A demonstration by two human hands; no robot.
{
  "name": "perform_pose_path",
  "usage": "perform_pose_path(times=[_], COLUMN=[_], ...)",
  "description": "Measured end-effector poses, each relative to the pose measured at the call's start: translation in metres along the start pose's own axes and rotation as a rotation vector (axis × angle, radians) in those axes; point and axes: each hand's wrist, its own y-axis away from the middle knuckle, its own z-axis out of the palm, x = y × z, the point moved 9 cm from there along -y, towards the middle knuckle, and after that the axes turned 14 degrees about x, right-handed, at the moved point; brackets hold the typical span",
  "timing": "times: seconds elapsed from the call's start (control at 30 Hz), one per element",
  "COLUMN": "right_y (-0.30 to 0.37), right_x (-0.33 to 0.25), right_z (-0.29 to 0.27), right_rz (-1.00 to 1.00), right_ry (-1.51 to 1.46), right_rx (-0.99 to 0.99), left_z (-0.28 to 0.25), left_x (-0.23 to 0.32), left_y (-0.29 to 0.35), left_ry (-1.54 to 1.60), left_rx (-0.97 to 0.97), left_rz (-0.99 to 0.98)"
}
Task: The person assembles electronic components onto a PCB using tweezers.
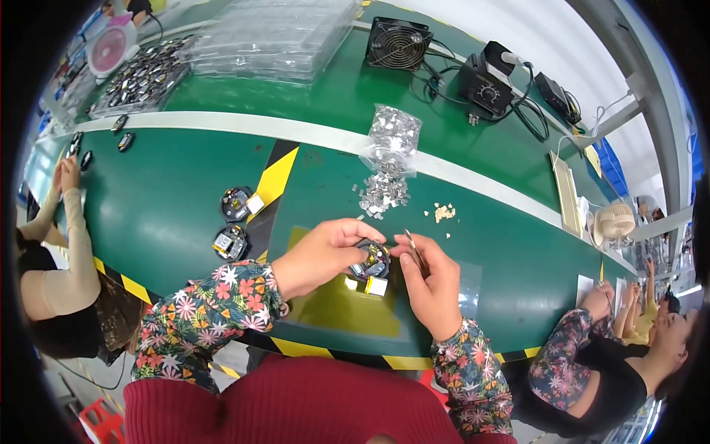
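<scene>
My left hand (322, 255) is closed on the rim of a round black electronic housing (372, 260). Circuit parts show inside the housing, and a small white-and-yellow battery (376, 286) hangs out at its near side. In my right hand (435, 285) is a pair of metal tweezers (416, 250), pinched between thumb and fingers; the tip is too small to make out against the housing's right side. Beneath both hands lies a yellowish translucent sheet (347, 318). Two similar round housings, one farther (237, 204) and one nearer (231, 243), rest to the left.
Small metal plates (384, 194) spill from a clear bag (395, 137) ahead. Tiny beige pieces (444, 213) lie right of them. Farther back stand a black fan (398, 43), a control box with a dial (485, 85) and stacked clear trays (270, 37). Co-workers sit on both sides.
</scene>
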Motion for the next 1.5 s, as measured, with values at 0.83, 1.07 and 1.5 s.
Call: perform_pose_path(times=[0.83,1.07,1.5], right_y=[0.017,-0.019,0.008], right_x=[0.010,0.030,-0.001], right_z=[0.015,-0.068,-0.176], right_rz=[0.205,0.045,-0.131], right_ry=[-0.078,-0.103,1.144], right_rx=[-0.151,0.213,0.299], left_z=[0.010,0.017,0.020], left_x=[-0.003,-0.014,-0.004], left_y=[0.002,-0.005,0.002], left_ry=[0.072,-0.048,-0.356], left_rx=[-0.076,-0.089,-0.117], left_rz=[0.173,0.122,0.382])
